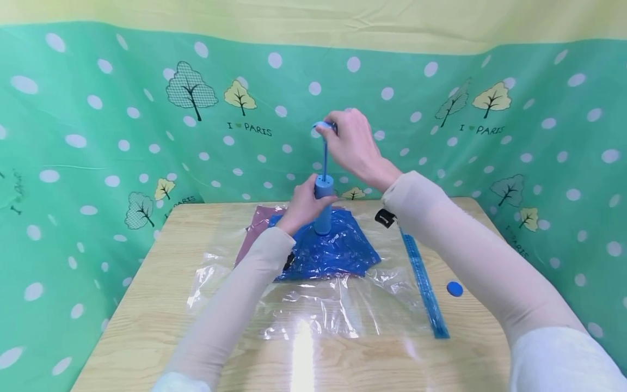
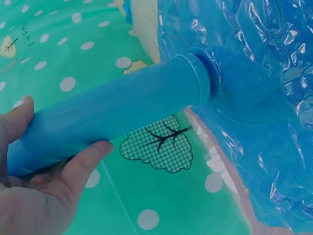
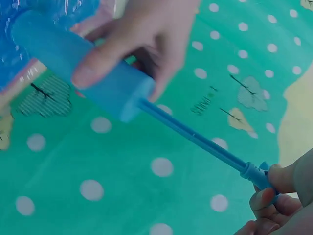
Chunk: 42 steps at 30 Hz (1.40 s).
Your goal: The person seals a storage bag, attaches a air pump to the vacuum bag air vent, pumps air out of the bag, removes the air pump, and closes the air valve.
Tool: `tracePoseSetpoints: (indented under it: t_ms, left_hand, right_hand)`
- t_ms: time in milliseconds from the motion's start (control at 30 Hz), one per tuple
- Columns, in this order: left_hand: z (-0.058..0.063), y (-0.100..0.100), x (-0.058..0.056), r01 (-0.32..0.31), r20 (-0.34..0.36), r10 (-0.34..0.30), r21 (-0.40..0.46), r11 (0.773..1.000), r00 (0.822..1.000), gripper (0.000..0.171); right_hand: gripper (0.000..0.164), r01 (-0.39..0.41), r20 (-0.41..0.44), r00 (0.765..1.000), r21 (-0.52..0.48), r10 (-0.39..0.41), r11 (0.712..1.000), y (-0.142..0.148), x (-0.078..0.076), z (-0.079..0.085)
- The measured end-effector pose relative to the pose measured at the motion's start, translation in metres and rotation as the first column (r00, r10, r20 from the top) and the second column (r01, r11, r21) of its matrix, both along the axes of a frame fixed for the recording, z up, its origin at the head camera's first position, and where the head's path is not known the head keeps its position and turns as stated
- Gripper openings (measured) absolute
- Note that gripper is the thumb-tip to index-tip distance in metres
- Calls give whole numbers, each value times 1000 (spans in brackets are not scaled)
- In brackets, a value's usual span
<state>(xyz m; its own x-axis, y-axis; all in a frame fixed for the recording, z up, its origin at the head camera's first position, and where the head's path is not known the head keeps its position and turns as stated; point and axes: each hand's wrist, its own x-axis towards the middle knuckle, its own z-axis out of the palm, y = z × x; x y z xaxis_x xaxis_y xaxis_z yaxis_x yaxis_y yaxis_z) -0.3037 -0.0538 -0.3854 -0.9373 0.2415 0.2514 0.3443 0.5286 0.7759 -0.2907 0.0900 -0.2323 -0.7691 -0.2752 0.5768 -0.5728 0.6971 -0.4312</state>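
A blue hand pump (image 1: 323,218) stands upright on a clear plastic vacuum bag (image 1: 313,310), its lower end against the bag's valve, as the left wrist view shows. Inside the bag lies folded blue fabric (image 1: 338,250) over pink fabric (image 1: 254,223). My left hand (image 1: 306,204) grips the pump barrel (image 2: 122,103) near its top. Above it, my right hand (image 1: 355,141) holds the pump handle (image 3: 259,177), with the thin rod (image 3: 190,134) drawn far out of the barrel.
A blue zip strip (image 1: 424,283) of the bag runs along its right side. To the right of it, a round blue cap (image 1: 454,288) lies on the wooden table (image 1: 147,326). A green dotted curtain (image 1: 294,109) hangs behind and at both sides.
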Motion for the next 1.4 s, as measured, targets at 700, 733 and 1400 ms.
tracePoseSetpoints:
  t_ms: [700, 733, 1400]
  left_hand:
    - [1, 0, -3, 20, 4, -20, -21, 1000, 1000, 50]
    - [1, 0, -3, 21, 3, -21, -17, 1000, 1000, 49]
    - [2, -3, 4, 17, -14, -18, -72, 997, 1000, 57]
  right_hand:
    - [31, 98, -29, 995, 14, -97, 995, -4, 11, 37]
    - [31, 94, -12, 996, 23, -93, 995, -4, 8, 30]
    - [22, 53, 185, 981, 71, -65, 996, -2, -4, -94]
